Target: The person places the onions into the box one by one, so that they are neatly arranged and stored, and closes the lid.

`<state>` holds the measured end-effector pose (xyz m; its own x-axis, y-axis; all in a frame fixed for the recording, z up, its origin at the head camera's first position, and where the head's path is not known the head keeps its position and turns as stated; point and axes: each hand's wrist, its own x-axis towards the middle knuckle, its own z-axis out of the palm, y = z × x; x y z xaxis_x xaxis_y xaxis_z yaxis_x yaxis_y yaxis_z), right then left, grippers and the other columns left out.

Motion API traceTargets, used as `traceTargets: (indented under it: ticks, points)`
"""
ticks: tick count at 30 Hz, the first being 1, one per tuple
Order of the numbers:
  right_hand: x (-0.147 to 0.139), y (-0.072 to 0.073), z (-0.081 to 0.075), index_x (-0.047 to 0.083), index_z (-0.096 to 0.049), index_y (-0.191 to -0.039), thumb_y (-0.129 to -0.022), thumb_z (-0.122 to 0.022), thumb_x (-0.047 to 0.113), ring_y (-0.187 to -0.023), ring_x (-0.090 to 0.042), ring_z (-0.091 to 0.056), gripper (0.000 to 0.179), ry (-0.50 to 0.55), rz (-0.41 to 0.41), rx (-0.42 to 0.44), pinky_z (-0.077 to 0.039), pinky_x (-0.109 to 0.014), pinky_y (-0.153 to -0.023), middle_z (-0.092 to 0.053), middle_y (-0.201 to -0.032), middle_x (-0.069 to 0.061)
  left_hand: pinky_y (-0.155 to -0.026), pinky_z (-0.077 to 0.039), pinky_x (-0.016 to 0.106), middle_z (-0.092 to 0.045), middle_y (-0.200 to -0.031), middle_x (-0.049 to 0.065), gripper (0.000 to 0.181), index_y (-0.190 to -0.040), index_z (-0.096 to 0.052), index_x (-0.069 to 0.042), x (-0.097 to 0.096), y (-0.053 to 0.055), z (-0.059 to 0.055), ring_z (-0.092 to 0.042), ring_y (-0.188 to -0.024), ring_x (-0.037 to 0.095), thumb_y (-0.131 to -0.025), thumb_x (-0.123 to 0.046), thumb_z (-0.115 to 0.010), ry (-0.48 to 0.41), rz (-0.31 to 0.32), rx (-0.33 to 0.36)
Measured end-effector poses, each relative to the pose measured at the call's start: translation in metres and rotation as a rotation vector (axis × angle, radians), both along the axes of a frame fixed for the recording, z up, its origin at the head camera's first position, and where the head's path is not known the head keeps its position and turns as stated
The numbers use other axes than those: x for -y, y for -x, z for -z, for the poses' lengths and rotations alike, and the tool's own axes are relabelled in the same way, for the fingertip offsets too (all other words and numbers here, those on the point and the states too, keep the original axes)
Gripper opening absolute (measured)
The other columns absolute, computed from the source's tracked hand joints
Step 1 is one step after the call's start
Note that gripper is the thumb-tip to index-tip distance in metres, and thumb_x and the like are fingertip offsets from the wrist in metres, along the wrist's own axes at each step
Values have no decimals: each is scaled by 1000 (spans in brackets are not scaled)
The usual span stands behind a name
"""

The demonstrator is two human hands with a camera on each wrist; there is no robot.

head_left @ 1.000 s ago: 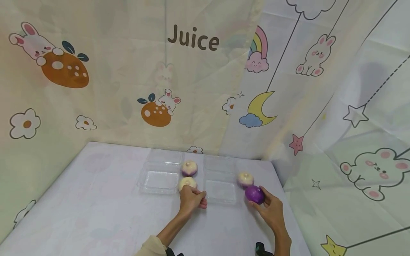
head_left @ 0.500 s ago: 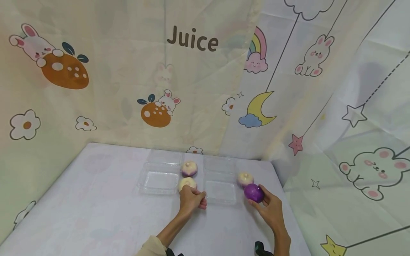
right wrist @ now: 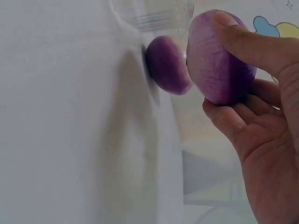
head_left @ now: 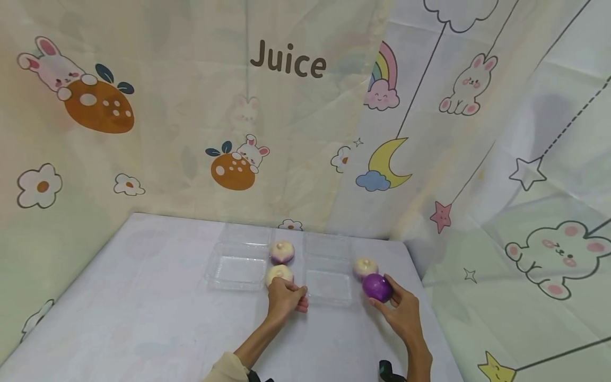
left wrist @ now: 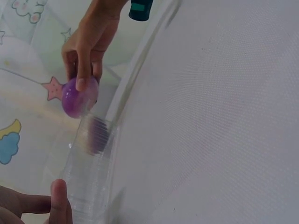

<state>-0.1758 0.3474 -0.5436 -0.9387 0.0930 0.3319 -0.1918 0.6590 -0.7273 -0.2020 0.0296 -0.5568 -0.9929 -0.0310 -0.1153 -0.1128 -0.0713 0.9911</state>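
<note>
My right hand [head_left: 403,310] holds a round, purple turnip-like vegetable [head_left: 377,288] between thumb and fingers. In the right wrist view, the held vegetable [right wrist: 219,58] shows a pale, ridged side. Just behind it, a second such vegetable [head_left: 365,268], cream on top and purple below, sits on the table. My left hand [head_left: 284,300] rests with loosely curled fingers and nothing between them, overlapping a cream-topped vegetable [head_left: 279,274] in the head view. Behind that one sits another [head_left: 282,251] with a small nub on top.
Two clear plastic clamshell boxes lie with lids folded back: a left box [head_left: 241,269] and a right box [head_left: 328,286] between the vegetables. A white cloth covers the table [head_left: 143,297]. Printed curtains [head_left: 167,106] hang behind and to the right.
My right hand has shifted slightly left and up with the purple vegetable. My left hand, the boxes and the other vegetables have stayed in place.
</note>
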Motion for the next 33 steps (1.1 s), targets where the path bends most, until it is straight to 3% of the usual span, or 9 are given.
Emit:
traceTargets:
  ticks: [5,7,13,16,19,21,29,33]
  points:
    - [1,0,2,-7,-57,-152,-82,-97,11,-133,-48,-64,82,10,20,8,-58,-19,-101,-62,-150,-32,-51,-67,36,-76,-66,17,13,-85,-74,13,0,0,0,-74,-49,18,-93,4,-77,-2,1,0]
    - [1,0,3,-7,-57,-152,-82,-97,11,-133,-48,-64,83,18,20,7,-55,-13,-100,-62,-150,-32,-51,-67,36,-76,-66,17,13,-85,-74,12,0,-1,0,-74,-49,17,-93,3,-77,-1,-1,2]
    - [0,1,4,-9,-56,-152,-84,-96,12,-132,-50,-65,82,12,-1,-8,-60,-40,-103,-61,-150,-33,-52,-67,36,-76,-66,17,12,-84,-74,12,1,-2,0,-74,-50,18,-93,4,-77,2,5,-6]
    - [-1,3,4,-9,-55,-153,-84,-96,12,-133,-49,-64,83,10,-16,-3,-60,-23,-102,-61,-152,-33,-52,-68,36,-76,-67,17,13,-84,-74,12,2,-2,-1,-75,-50,18,-93,4,-78,11,6,-15]
    - [0,5,4,-10,-55,-153,-83,-96,11,-133,-48,-64,83,9,-30,-10,-49,-1,-96,-60,-152,-33,-52,-67,36,-76,-67,17,13,-84,-74,11,2,-2,-1,-75,-50,19,-93,3,-78,14,5,-14]
    - [1,6,5,-10,-54,-153,-83,-96,10,-132,-49,-64,83,14,-39,-18,-45,4,-94,-60,-152,-33,-52,-67,36,-76,-67,17,13,-83,-74,11,2,-2,-1,-75,-50,19,-93,3,-78,13,4,-11]
    - [7,8,1,-9,-55,-153,-83,-96,10,-132,-48,-65,82,18,-44,-21,-49,-2,-97,-60,-152,-33,-52,-68,36,-76,-66,17,13,-84,-73,12,1,-2,-1,-74,-50,18,-93,3,-79,7,-1,-5]
    - [10,10,1,-10,-56,-152,-84,-95,9,-131,-50,-65,81,5,-47,-40,-60,-23,-100,-60,-151,-34,-52,-68,37,-76,-67,17,13,-85,-73,12,1,-1,0,-74,-50,18,-93,3,-79,1,1,-4]
